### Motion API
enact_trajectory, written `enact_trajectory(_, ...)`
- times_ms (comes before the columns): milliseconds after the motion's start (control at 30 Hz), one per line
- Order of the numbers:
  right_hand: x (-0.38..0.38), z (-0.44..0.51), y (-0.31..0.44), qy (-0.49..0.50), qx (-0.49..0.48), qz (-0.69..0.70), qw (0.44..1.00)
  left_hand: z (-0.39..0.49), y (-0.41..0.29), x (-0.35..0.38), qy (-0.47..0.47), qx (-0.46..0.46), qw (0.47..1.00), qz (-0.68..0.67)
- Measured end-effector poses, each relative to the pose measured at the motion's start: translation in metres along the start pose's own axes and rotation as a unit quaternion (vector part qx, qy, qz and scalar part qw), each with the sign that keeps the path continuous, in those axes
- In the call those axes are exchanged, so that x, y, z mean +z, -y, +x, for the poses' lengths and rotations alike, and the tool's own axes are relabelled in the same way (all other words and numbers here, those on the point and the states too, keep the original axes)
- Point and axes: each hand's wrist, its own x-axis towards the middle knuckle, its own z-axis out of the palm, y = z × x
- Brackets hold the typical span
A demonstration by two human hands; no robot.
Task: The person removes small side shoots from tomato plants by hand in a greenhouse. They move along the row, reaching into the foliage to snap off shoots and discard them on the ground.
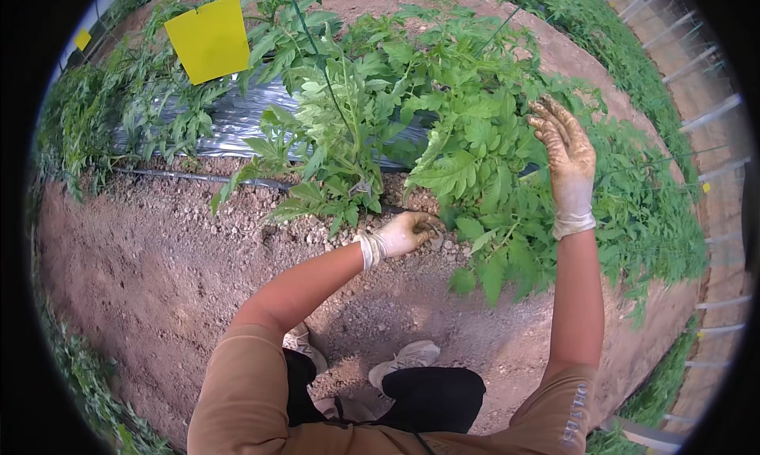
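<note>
My left hand [409,234], in a thin white glove stained brown at the fingertips, is low at the soil beside the base of the plants, fingers curled; whether something is between them cannot be told. My right hand [561,143], in a similar stained glove, is raised at the right side of a leafy tomato plant [487,134], its fingers extended and slightly bent, with nothing visible in it. Another tomato plant [350,128] stands upright to the left of it, beside a green string [312,42]. Crumbly soil [332,232] lies around the plant bases.
A black drip hose [208,177] runs along the bed beside silvery plastic mulch [237,113]. A yellow sticky card [209,39] hangs at the upper left. More tomato plants [647,217] spread to the right. My shoes [407,360] are on the bare soil path [148,265].
</note>
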Motion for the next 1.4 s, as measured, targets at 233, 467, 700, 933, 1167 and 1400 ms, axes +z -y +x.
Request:
enact_trajectory(233,-0.057,-0.182,0.012,0.02,0.205,0.053,0.977,-0.206,-0.021,-0.06,0.083,-0.118,0.928,0.342)
enact_trajectory(467,-0.079,-0.378,-0.062,0.031,0.418,0.021,0.908,-0.413,0.018,-0.148,-0.329,-0.221,0.899,0.189)
enact_trajectory(700,-0.131,-0.498,-0.088,0.001,0.501,0.001,0.866,-0.573,0.122,-0.09,-0.361,-0.308,0.869,0.141)
enact_trajectory(933,-0.086,-0.46,-0.028,0.055,0.459,-0.083,0.883,-0.676,0.176,0.003,-0.388,-0.396,0.832,-0.004)
enact_trajectory(1167,0.003,-0.363,0.012,0.198,0.328,-0.088,0.92,-0.709,0.169,0.071,-0.348,-0.442,0.827,-0.007)
enact_trajectory(1400,0.114,-0.295,0.069,0.326,0.23,-0.124,0.908,-0.726,0.17,0.093,-0.462,-0.402,0.789,0.054)
